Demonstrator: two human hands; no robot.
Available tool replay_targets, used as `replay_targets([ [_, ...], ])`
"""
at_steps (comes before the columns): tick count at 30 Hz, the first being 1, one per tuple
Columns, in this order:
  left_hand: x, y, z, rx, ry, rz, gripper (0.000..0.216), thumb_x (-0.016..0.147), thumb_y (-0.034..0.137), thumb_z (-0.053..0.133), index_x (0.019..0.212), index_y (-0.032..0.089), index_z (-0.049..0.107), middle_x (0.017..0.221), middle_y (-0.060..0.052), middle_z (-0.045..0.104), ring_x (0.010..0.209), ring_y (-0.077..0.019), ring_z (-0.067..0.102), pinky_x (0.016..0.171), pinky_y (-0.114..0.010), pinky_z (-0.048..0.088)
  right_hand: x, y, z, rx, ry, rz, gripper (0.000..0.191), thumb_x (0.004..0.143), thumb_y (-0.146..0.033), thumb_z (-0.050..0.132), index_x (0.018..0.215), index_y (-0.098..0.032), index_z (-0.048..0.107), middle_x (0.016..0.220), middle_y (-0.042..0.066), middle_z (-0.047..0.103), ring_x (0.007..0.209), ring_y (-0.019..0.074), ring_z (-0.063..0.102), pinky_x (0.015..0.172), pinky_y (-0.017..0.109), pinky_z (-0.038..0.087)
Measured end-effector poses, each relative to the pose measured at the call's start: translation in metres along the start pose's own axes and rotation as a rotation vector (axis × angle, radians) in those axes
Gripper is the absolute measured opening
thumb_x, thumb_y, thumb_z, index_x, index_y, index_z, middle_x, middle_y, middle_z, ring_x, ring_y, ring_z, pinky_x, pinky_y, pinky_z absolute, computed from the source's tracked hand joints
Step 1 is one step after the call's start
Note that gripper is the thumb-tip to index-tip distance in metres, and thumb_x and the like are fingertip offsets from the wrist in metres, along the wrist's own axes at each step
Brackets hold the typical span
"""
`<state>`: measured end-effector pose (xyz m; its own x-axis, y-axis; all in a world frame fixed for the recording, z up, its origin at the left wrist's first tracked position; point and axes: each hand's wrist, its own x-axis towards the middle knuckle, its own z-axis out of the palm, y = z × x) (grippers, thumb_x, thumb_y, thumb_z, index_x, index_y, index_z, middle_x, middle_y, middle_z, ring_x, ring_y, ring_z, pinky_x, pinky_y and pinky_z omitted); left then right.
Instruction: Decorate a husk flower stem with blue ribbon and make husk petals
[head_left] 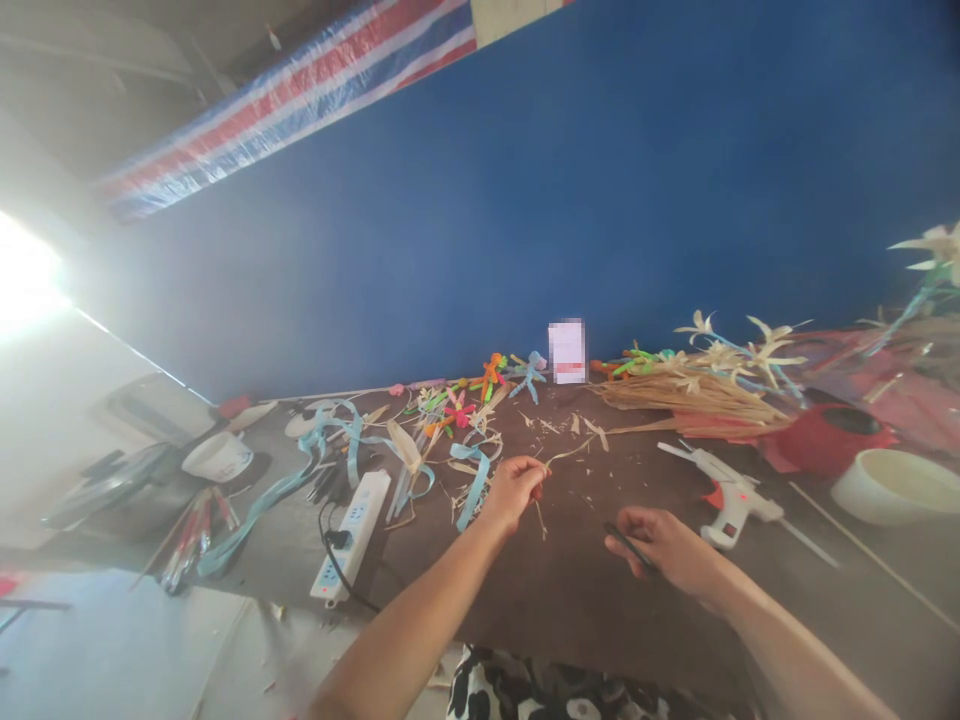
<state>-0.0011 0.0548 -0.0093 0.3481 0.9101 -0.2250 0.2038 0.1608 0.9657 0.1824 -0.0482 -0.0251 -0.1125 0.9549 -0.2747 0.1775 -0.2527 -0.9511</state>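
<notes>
Left hand [513, 490] pinching a straw strip [571, 452] mid-frame; right hand [664, 548] gripping a dark tool [628, 547]; finished flowers [739, 350] upper right, strip unshaped.

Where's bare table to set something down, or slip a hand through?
Bare table lies along the near edge, between the left hand and right hand. Another patch sits right of the glue gun, below the white bowl. Crowded: ribbons, power strip, straw pile.

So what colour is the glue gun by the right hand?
White with a red trigger: glue gun, near the right hand, head view.
</notes>
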Motion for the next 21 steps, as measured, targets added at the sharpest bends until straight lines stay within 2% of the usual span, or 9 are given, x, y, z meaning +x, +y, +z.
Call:
replay_targets([
  [5, 0.004, -0.004, -0.002, 0.074, -0.031, 0.039, 0.016, 0.067, 0.029, 0.05, 0.07, 0.016, 0.059, 0.042, 0.005, 0.046, 0.039, -0.0059, 0.035, 0.04, -0.019, 0.02, 0.007, -0.001, -0.001, -0.01, -0.002, -0.009, 0.031, 0.063, -0.044, 0.06, 0.058, -0.019, 0.043, 0.041, -0.006, 0.05, 0.043, 0.0092, 0.044, 0.043, 0.02, 0.026],
  [8, 0.005, -0.004, -0.001, 0.077, -0.047, 0.015, 0.015, 0.067, 0.027, 0.05, 0.069, 0.015, 0.059, 0.041, 0.005, 0.045, 0.037, -0.0054, 0.032, 0.04, -0.019, 0.019, 0.01, -0.001, -0.002, -0.012, -0.005, -0.018, 0.031, 0.064, -0.044, 0.06, 0.057, -0.019, 0.043, 0.039, -0.006, 0.049, 0.041, 0.0088, 0.042, 0.043, 0.02, 0.025],
  [15, 0.016, -0.004, 0.003, -0.017, -0.104, -0.029, 0.012, 0.065, 0.024, 0.05, 0.067, 0.015, 0.057, 0.04, 0.006, 0.042, 0.037, -0.0049, 0.031, 0.04, -0.019, 0.018, 0.009, -0.008, -0.005, -0.047, 0.011, -0.006, 0.031, 0.065, -0.047, 0.056, 0.058, -0.019, 0.044, 0.039, -0.007, 0.047, 0.04, 0.0084, 0.04, 0.044, 0.02, 0.026],
  [21, 0.035, -0.01, 0.003, -0.147, -0.229, -0.142, 0.009, 0.065, 0.023, 0.051, 0.068, 0.015, 0.056, 0.038, 0.007, 0.039, 0.032, -0.0034, 0.024, 0.038, -0.019, 0.011, 0.012, -0.01, -0.008, -0.077, 0.05, 0.006, 0.03, 0.066, -0.046, 0.054, 0.055, -0.019, 0.044, 0.039, -0.008, 0.044, 0.038, 0.0074, 0.036, 0.042, 0.02, 0.024],
])
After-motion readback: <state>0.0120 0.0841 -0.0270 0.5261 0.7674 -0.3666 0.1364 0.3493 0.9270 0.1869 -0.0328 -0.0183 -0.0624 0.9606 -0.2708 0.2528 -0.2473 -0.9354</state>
